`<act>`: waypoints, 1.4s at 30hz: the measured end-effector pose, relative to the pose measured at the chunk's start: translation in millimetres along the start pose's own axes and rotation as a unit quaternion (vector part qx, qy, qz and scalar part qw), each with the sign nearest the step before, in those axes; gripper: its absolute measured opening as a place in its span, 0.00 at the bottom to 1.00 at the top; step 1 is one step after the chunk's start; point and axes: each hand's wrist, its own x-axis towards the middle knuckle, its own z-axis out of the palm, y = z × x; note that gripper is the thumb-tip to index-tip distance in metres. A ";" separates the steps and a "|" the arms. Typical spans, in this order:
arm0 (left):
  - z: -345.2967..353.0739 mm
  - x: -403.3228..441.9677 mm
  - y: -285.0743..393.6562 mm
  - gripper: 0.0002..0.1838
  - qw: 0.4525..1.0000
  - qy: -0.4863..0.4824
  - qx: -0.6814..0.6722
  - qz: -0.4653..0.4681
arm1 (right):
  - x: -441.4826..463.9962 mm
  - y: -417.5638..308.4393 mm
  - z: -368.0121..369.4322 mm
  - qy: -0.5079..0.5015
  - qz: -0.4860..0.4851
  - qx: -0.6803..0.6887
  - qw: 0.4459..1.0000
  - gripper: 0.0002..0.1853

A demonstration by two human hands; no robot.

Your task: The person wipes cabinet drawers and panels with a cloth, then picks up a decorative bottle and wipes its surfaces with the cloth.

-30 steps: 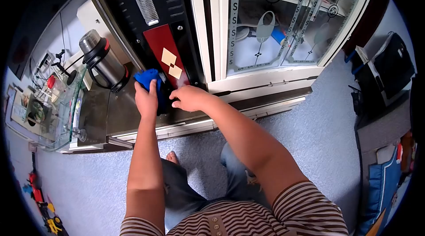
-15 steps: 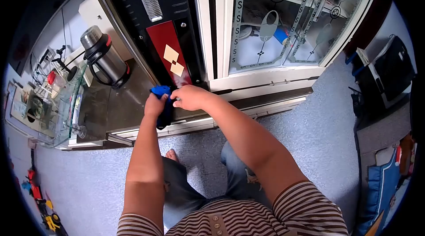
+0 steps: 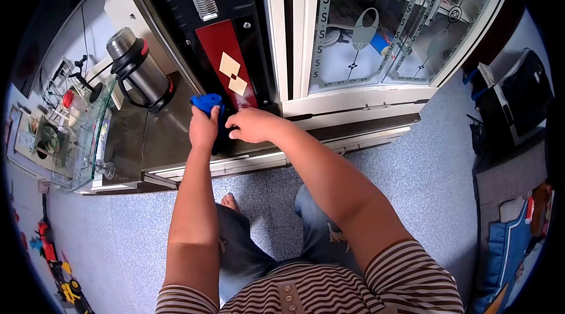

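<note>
Gripping a blue bundle [image 3: 207, 102] at the foot of the red-and-black panel [image 3: 215, 49]

We had our left hand [image 3: 203, 130] closed around the blue bundle, thumb on the near side, with its darker part hanging below the fingers. Our right hand [image 3: 252, 125] was just beside it, fingers loosely curled and a small gap at the thumb; we could not tell whether the fingertips held anything. Both hands were over the dark countertop [image 3: 168, 137], in front of the panel. Left of the panel we had a steel flask [image 3: 146, 75] standing upright, and beyond that a glass shelf [image 3: 94, 143]. Right of the panel was a white cabinet [image 3: 353, 97] with patterned glass doors. Nearer us than the panel was the speckled floor [image 3: 388, 167].
</note>
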 end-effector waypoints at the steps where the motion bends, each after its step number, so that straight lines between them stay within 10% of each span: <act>1: 5.5 1.5 -7.8 0.34 1.000 -0.028 0.010 -0.005 | -1.4 -1.6 -0.7 -0.008 0.013 0.001 1.000 0.21; 8: 18.5 7.1 -32.6 0.33 0.992 -0.120 0.047 0.009 | -2.7 2.0 2.4 -0.016 0.012 -0.003 1.000 0.20; 17: -26.2 -5.5 31.3 0.31 0.984 0.152 -0.068 0.061 | 8.1 6.3 7.8 -0.016 -0.002 -0.011 1.000 0.21; 29: 22.4 8.2 -33.1 0.36 0.989 -0.126 0.066 -0.028 | 1.9 5.3 9.1 -0.025 0.006 -0.014 1.000 0.22; 42: -25.5 -8.1 31.3 0.33 0.992 0.120 -0.030 0.037 | 9.3 13.7 10.5 -0.014 -0.047 0.005 0.999 0.21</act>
